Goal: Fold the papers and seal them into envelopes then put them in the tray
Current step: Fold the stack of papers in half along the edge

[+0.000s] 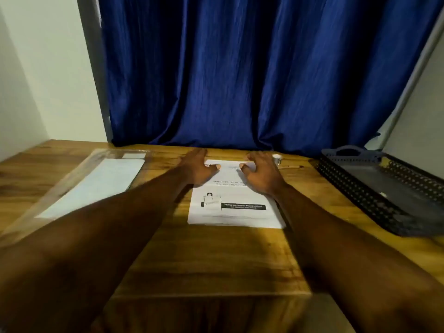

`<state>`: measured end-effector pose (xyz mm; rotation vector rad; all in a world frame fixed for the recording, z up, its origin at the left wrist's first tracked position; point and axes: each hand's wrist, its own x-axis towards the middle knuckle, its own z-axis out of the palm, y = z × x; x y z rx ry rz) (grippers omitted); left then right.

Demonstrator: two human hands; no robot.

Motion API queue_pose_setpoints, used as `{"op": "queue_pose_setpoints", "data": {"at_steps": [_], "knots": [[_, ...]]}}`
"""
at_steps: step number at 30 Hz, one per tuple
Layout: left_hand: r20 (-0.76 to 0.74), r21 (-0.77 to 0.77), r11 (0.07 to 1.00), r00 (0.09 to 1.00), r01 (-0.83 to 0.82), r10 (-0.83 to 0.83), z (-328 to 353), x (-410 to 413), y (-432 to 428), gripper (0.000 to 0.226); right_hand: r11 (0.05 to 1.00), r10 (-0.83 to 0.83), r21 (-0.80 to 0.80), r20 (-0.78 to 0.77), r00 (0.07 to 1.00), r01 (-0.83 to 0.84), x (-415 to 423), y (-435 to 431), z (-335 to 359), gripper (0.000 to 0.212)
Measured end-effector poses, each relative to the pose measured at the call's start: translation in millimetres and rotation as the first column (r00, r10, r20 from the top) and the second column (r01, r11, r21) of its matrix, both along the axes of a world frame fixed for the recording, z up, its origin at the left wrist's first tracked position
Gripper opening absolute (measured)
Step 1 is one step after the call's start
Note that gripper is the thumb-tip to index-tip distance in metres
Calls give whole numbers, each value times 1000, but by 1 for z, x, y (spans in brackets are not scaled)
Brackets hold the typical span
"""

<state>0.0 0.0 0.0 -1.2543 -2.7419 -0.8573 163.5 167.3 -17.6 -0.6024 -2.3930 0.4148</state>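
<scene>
A stack of printed white papers (234, 207) lies in the middle of the wooden table (211, 260). My left hand (198, 168) lies flat over the stack's far left corner, fingers stretched forward. My right hand (262, 173) hovers or rests over the far right part, fingers spread and slightly bent, holding nothing. White envelopes in a clear plastic sleeve (96, 183) lie to the left. A dark perforated tray (360, 188) stands at the right edge, with nothing visible in it.
A small white roll, possibly tape (277, 158), sits just beyond my right hand, with a thin pencil-like stick (292, 166) beside it. A blue curtain (240, 80) hangs behind the table. Pale walls stand on both sides.
</scene>
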Motion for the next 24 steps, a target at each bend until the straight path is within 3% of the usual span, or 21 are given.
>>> {"op": "queue_pose_setpoints", "data": {"at_steps": [4,7,11,18,21,24], "knots": [[171,42,999,985,5,-12,-8,0,-3,81,999,10,-43,13,1000,-10,-2,-2,-7,29],[36,-52,998,999,-24,26,-23,1,2,79,999,29,-24,80,996,-27,-9,0,-13,32],[-11,-22,996,996,-86,85,-23,-4,13,79,999,20,-31,178,984,-14,-21,14,-11,30],[-58,-34,989,988,-147,145,-28,-23,22,88,996,69,58,104,992,-75,-26,31,-17,19],[-15,-23,990,991,-137,137,-31,-26,20,89,995,51,82,110,993,-60,-26,31,-20,28],[-27,-46,992,993,-116,115,-32,-23,18,86,999,5,41,133,991,-10,-24,29,-18,52]]}}
